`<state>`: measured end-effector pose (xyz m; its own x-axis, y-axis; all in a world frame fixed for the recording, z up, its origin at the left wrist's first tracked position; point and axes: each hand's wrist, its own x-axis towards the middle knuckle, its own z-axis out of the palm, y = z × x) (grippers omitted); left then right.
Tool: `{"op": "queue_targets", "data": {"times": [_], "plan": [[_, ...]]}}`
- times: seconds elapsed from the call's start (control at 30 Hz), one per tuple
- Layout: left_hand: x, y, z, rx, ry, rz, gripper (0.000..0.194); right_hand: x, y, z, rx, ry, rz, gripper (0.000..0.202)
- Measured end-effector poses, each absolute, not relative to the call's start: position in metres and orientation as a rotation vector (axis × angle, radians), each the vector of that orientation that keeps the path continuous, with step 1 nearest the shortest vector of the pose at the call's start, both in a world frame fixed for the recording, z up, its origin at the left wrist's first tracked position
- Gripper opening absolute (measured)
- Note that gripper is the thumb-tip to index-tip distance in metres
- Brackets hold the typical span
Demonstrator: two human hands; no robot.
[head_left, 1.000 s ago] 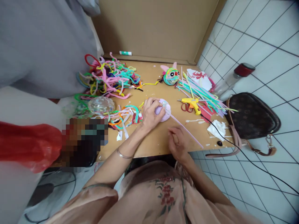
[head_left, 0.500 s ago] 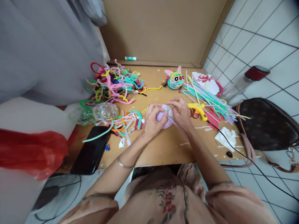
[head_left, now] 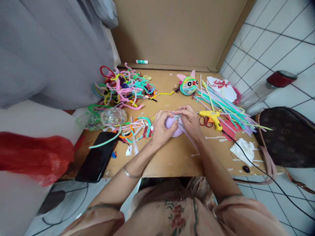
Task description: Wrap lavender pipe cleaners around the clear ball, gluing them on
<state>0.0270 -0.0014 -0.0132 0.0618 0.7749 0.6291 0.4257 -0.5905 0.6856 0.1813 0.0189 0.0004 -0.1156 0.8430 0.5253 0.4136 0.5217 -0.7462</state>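
Observation:
Between my two hands, just above the middle of the table, is a ball wrapped in lilac pipe cleaner (head_left: 169,122), with a clear patch showing near its top. My left hand (head_left: 162,126) grips the ball from the left, thumb on its front and fingers curled over it. On the other side, my right hand (head_left: 189,120) has its fingers closed at the ball's top right, pinching the lilac strand; a loose length runs down under the wrist. A yellow glue gun (head_left: 210,117) lies just right of my right hand, with red-handled scissors (head_left: 206,122) beside it.
A tangled heap of pipe cleaners (head_left: 123,87) and a clear plastic ball (head_left: 113,116) are at left, above a black phone (head_left: 97,157). Behind my hands stands a decorated ball with pink ears (head_left: 188,86). Straight pipe cleaners (head_left: 228,105), a bottle (head_left: 258,93) and a brown bag (head_left: 285,137) are at right.
The camera view has turned slightly, so the table's things sit a little farther right. My right fingers have shifted slightly against the ball; both hands still hold it.

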Motion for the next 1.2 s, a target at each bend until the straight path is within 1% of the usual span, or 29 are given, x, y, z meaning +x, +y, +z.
{"op": "queue_targets", "data": {"times": [0.13, 0.47, 0.97, 1.2], "plan": [[0.027, -0.001, -0.013, 1.977, 1.182, 1.587, 0.017, 0.179, 0.019, 0.000, -1.089, -1.736, 0.530, 0.035], [0.025, 0.000, -0.013, 2.022, 1.158, 1.564, 0.011, 0.180, 0.016, 0.009, -1.076, -1.693, 0.617, 0.030], [0.027, 0.001, -0.013, 1.992, 1.175, 1.561, 0.012, 0.181, 0.014, 0.012, -1.145, -1.745, 0.651, 0.028], [0.027, 0.002, -0.014, 1.968, 1.220, 1.550, 0.018, 0.184, 0.021, 0.014, -1.117, -1.635, 0.680, 0.025]]}}
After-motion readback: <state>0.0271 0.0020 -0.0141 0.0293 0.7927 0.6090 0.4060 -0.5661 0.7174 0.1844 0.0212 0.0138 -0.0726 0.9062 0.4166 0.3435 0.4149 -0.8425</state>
